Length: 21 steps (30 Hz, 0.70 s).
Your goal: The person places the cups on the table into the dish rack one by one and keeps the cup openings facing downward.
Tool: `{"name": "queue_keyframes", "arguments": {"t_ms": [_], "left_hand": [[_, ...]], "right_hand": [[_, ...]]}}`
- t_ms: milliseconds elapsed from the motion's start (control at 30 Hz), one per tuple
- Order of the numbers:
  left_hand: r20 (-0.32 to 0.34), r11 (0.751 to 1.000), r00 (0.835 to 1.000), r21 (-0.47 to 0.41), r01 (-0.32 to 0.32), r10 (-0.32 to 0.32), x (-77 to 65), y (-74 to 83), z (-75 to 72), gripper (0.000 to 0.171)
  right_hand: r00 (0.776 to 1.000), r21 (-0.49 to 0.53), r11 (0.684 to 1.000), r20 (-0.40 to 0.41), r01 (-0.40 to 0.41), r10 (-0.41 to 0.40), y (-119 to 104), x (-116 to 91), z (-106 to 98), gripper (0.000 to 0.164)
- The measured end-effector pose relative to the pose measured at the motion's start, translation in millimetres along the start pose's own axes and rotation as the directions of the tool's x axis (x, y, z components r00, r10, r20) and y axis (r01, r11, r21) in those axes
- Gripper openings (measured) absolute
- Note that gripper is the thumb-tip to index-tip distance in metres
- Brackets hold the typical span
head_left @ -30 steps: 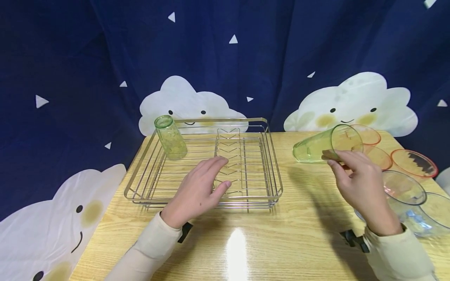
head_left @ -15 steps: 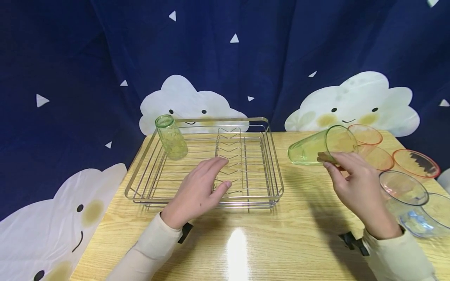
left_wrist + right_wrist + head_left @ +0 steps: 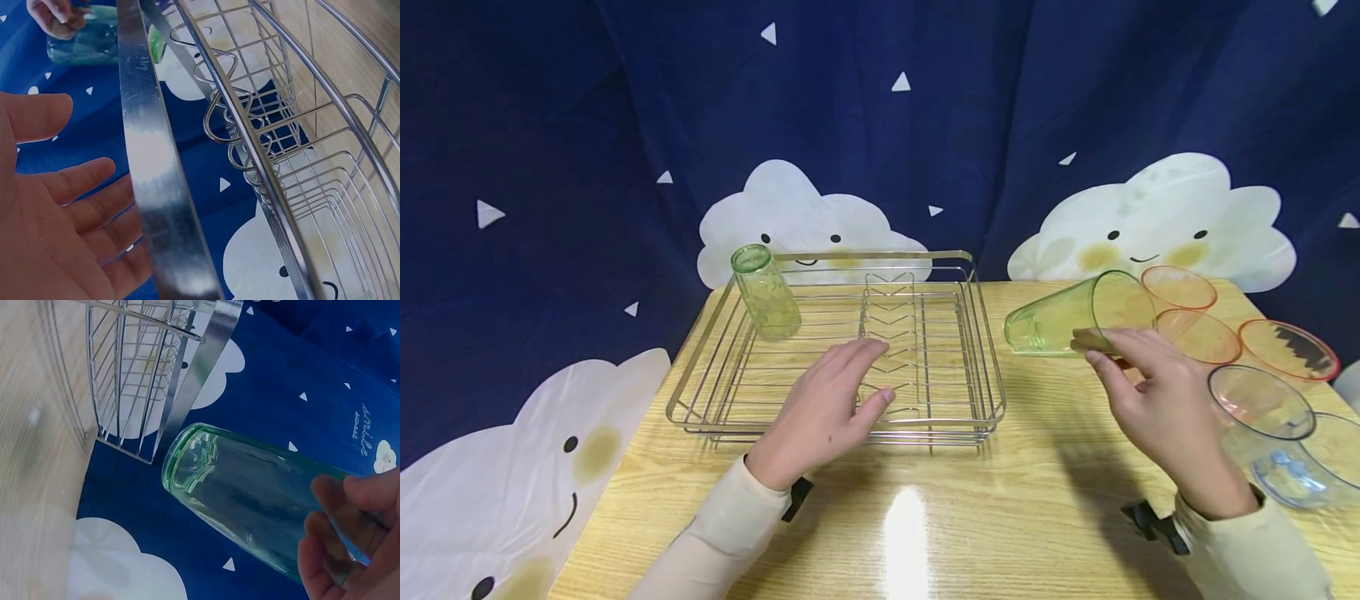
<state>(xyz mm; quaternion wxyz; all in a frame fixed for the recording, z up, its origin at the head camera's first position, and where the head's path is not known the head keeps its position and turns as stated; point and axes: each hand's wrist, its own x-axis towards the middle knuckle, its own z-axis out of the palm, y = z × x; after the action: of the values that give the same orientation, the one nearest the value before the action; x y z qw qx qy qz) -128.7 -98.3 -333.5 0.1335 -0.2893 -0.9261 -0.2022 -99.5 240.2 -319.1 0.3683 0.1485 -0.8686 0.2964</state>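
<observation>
My right hand (image 3: 1165, 400) pinches a green drinking glass (image 3: 1052, 321) near its rim, thumb outside and fingertips behind the clear wall. The glass lies tilted on its side in the air, base toward the left, mouth toward the right. In the right wrist view its thick base (image 3: 187, 459) comes close to the wire dish rack. My left hand (image 3: 823, 408) holds nothing; its fingers are spread above the front of the dish rack (image 3: 955, 425), beside the metal rim in the left wrist view. A second green glass (image 3: 767, 296) stands upside down in the rack's back left corner.
On the table's right side stand several glasses: red-rimmed ones, such as the red-rimmed glass (image 3: 1288, 350), and blue-tinted ones, such as the blue glass (image 3: 1292, 479). A dark blue curtain (image 3: 970, 125) with clouds hangs behind the wooden table (image 3: 1000, 517).
My right hand has carried the green glass a little to the left, away from the red-rimmed glasses. My left hand stays in place over the rack.
</observation>
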Motion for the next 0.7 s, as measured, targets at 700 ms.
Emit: {"name": "queue_keyframes", "arguments": {"t_ms": [700], "left_hand": [[0.008,1.0,1.0,-0.011,-0.001,0.001,-0.5,0.9,2.2,0.052]], "right_hand": [[0.999,0.132,0.991,-0.001,0.037,-0.037,-19,-6,5,0.033]]}}
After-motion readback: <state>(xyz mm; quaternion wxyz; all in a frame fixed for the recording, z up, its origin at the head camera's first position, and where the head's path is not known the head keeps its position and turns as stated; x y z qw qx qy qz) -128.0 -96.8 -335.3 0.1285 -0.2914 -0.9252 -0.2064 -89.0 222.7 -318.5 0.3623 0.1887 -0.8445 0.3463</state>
